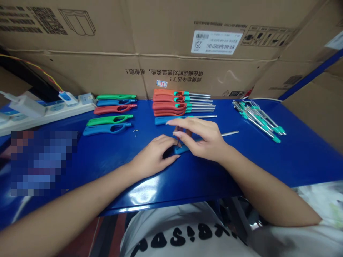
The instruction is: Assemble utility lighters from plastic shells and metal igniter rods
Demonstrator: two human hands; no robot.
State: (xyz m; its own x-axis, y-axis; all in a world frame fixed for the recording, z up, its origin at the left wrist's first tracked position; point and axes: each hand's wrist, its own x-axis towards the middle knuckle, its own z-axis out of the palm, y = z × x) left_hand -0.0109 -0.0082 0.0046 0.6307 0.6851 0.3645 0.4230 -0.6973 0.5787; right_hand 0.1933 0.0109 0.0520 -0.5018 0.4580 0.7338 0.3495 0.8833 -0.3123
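Observation:
My left hand (pixel 154 155) and my right hand (pixel 199 137) meet at the middle of the blue table (pixel 294 157) over a blue-handled lighter (pixel 180 150) whose metal tube (pixel 229 134) sticks out to the right. The left hand's fingers curl over the blue handle and press it to the table. My right hand pinches a small dark part at the handle's top, its other fingers stretched out. Most of the handle is hidden under both hands.
Behind the hands lies a stack of orange lighters (pixel 171 104) and one blue one (pixel 171 119). Empty handle shells (pixel 112 114) in green, blue and red lie at the left, metal tubes with teal ends (pixel 258 119) at the right. Cardboard boxes (pixel 160 43) form the back wall; a power strip (pixel 40 112) sits far left.

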